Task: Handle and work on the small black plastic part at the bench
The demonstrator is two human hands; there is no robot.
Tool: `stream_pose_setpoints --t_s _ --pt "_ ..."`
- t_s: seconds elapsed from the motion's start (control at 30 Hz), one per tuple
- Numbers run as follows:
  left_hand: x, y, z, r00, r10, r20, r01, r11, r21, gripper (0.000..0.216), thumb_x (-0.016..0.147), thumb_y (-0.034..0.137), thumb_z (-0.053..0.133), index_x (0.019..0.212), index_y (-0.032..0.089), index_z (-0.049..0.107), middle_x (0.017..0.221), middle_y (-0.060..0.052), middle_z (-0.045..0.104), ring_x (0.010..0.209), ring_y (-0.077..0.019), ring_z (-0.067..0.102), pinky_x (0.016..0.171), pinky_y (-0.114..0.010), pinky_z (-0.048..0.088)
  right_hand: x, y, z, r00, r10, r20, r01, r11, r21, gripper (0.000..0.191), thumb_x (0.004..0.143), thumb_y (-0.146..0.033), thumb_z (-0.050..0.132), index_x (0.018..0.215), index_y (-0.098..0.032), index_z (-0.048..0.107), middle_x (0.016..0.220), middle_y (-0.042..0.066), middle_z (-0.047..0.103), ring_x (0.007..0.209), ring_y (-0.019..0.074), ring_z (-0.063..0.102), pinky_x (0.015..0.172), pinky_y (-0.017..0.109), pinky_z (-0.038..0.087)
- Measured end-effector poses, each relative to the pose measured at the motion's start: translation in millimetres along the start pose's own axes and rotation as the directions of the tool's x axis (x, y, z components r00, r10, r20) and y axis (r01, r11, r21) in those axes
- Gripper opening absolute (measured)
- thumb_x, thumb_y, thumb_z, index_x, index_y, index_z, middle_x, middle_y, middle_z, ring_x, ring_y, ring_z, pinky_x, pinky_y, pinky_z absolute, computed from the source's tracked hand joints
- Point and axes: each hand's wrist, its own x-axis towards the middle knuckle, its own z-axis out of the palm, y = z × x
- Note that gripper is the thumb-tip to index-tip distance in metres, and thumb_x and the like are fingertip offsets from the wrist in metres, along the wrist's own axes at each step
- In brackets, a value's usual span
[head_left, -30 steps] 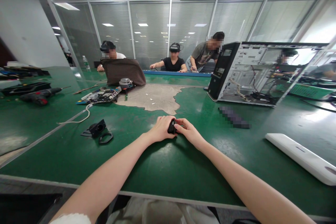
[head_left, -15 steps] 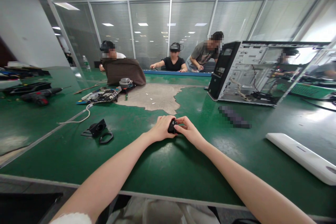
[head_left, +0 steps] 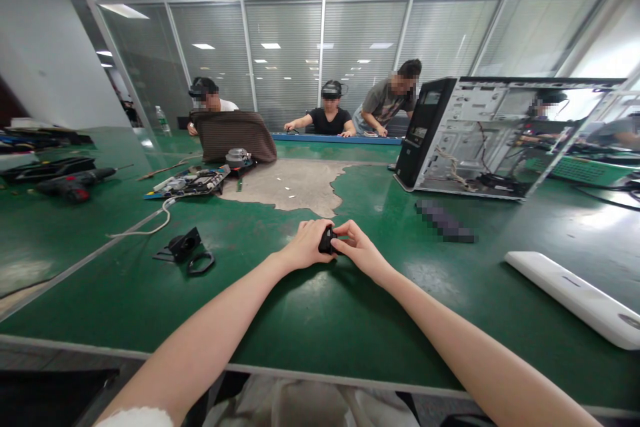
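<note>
A small black part (head_left: 327, 240), whose exact kind I cannot make out, sits between my two hands above the green table. The fingers of my left hand (head_left: 309, 242) wrap round its left side. From the right, my right hand (head_left: 354, 241) pinches it between thumb and fingertips. My fingers cover much of the part. To the left on the table lie a black bracket with a round opening (head_left: 184, 245) and a black ring (head_left: 201, 263), both apart from my hands.
An open computer case (head_left: 470, 140) stands at right, with a long white device (head_left: 570, 293) nearer me. At left are a circuit board (head_left: 193, 181), a cable (head_left: 150, 232) and a power drill (head_left: 75, 183). Several people work beyond the table (head_left: 280, 320), whose green covering is torn mid-table.
The view has shifted very slightly. Both hands keep the same grip on the black part, with no clear movement of it.
</note>
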Motion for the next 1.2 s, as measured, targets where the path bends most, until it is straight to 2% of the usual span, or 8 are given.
stream_pose_setpoints --t_s 0.17,0.37,0.57,0.73,0.97,1.1,1.2 --pt "-0.1 0.2 -0.9 1.0 0.003 0.004 -0.003 1.0 -0.013 0.055 0.06 0.037 0.063 0.106 0.02 0.038 0.1 -0.005 0.051 0.092 -0.0222 0.047 0.083 -0.036 0.031 3.9 7.9 -3.6 1.0 0.004 -0.018 -0.006 0.997 -0.073 0.03 0.067 -0.032 0.059 0.091 -0.02 0.047 0.092 0.003 0.052 0.081 0.0135 0.054 0.077 0.033 0.044" --pt "0.0 0.0 -0.5 1.0 0.002 0.008 -0.002 1.0 0.007 0.054 0.061 0.035 0.062 0.107 0.02 0.037 0.1 -0.004 0.052 0.091 -0.0218 0.048 0.083 -0.036 0.031 0.0 1.0 -6.4 0.993 0.013 0.114 -0.015 1.0 0.011 0.03 0.065 -0.031 0.062 0.087 -0.021 0.045 0.094 0.002 0.053 0.079 0.0135 0.056 0.072 0.032 0.046" --pt "0.0 -0.3 0.3 1.0 0.015 -0.002 -0.015 1.0 0.006 0.057 0.061 0.038 0.062 0.108 0.02 0.036 0.101 -0.005 0.051 0.092 -0.022 0.047 0.083 -0.036 0.031 -0.3 -2.2 -1.9 0.999 0.008 0.034 -0.008 1.0 -0.015 0.023 0.068 -0.033 0.059 0.08 -0.02 0.044 0.085 0.0 0.053 0.074 0.0119 0.054 0.071 0.031 0.045" --pt "0.3 -0.1 0.0 1.0 0.004 0.005 -0.004 1.0 0.0 0.055 0.06 0.037 0.062 0.106 0.02 0.038 0.101 -0.005 0.051 0.092 -0.0225 0.047 0.082 -0.037 0.031 4.1 7.1 -4.5 0.999 0.035 -0.002 -0.035 0.996 -0.084 0.028 0.069 -0.031 0.058 0.092 -0.02 0.045 0.09 0.002 0.052 0.081 0.0139 0.054 0.076 0.034 0.044" --pt "0.1 0.9 -1.6 1.0 0.004 0.015 -0.004 1.0 -0.01 0.055 0.06 0.034 0.062 0.107 0.021 0.037 0.1 -0.005 0.052 0.092 -0.0223 0.048 0.083 -0.037 0.03 1.5 3.1 -9.2 0.989 0.007 0.147 -0.008 1.0 0.004 0.031 0.066 -0.029 0.062 0.089 -0.022 0.044 0.093 0.001 0.051 0.08 0.013 0.055 0.073 0.031 0.045" --pt "0.0 -0.1 -0.1 1.0 0.012 -0.001 -0.012 1.0 0.004 0.055 0.06 0.037 0.062 0.107 0.02 0.037 0.1 -0.005 0.052 0.092 -0.0223 0.047 0.083 -0.037 0.031 0.9 1.3 -6.1 0.997 0.01 0.073 -0.008 1.0 -0.026 0.023 0.07 -0.033 0.057 0.083 -0.02 0.044 0.089 0.001 0.052 0.077 0.0119 0.054 0.071 0.03 0.045" --pt "-0.2 -1.2 1.2 1.0 0.008 -0.004 -0.008 1.0 0.009 0.056 0.061 0.038 0.062 0.107 0.021 0.037 0.101 -0.005 0.051 0.092 -0.0227 0.047 0.082 -0.037 0.031 2.8 4.2 -4.9 0.999 0.007 0.035 -0.006 0.999 -0.049 0.024 0.07 -0.033 0.057 0.086 -0.02 0.045 0.087 0.001 0.053 0.08 0.013 0.053 0.073 0.031 0.045"
